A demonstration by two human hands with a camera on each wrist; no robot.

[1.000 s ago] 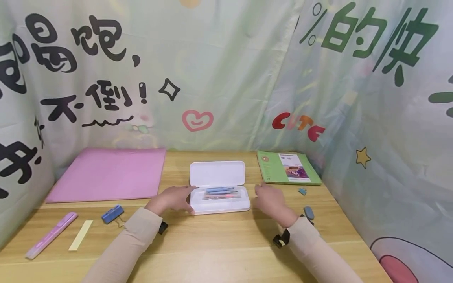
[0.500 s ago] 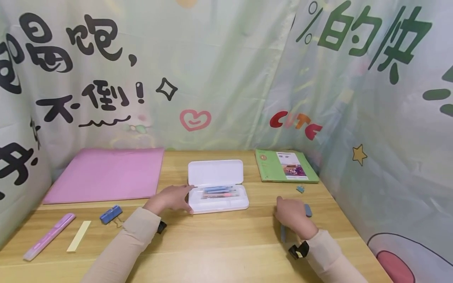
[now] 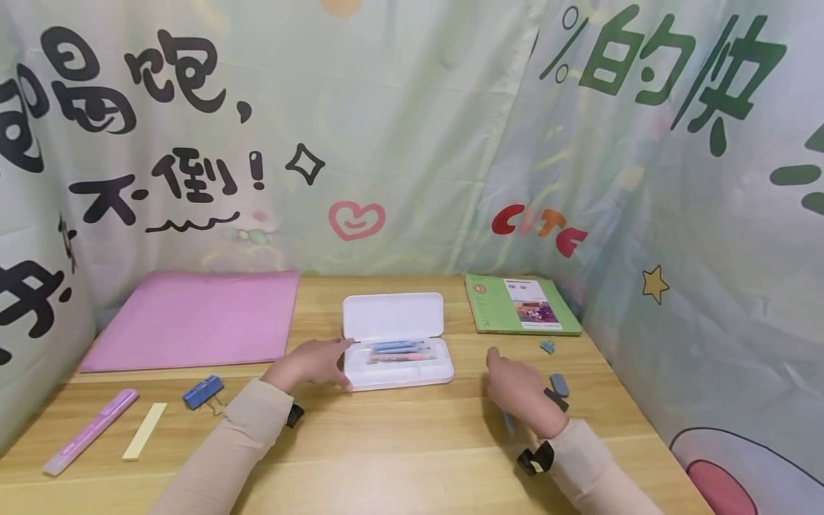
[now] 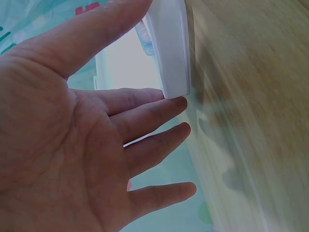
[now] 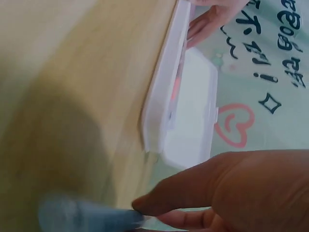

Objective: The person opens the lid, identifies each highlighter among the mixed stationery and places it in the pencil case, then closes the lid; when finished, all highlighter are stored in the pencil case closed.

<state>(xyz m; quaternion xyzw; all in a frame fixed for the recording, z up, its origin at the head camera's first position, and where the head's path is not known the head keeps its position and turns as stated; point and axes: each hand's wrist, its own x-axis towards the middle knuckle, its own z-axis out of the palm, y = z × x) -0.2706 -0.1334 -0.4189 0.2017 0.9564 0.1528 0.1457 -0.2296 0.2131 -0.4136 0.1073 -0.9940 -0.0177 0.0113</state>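
An open white pencil case (image 3: 399, 383) lies on the table with several pens (image 3: 399, 350) in it, its lid (image 3: 393, 317) tipped back. My left hand (image 3: 315, 363) rests at its left end, thumb by the front corner and a finger by the hinge corner. In the left wrist view the fingers of that hand (image 4: 154, 150) are straight and spread, touching the case's end. To the right of the case, above the table, my right hand (image 3: 518, 386) pinches a slim blue-grey object (image 5: 87, 215) between thumb and fingers. It is blurred, so its exact kind is unclear.
On the right lie a blue-grey eraser-like block (image 3: 559, 385), a dark piece (image 3: 556, 398), a small teal binder clip (image 3: 547, 347) and a green book (image 3: 524, 304). On the left are a pink folder (image 3: 199, 318), blue binder clip (image 3: 203, 391), pink penlike stick (image 3: 91, 432) and pale yellow strip (image 3: 144, 431).
My right hand has gone from beside the case out to the right, and comes back slightly leftward with the blue-grey object. The left hand has stayed at the case.
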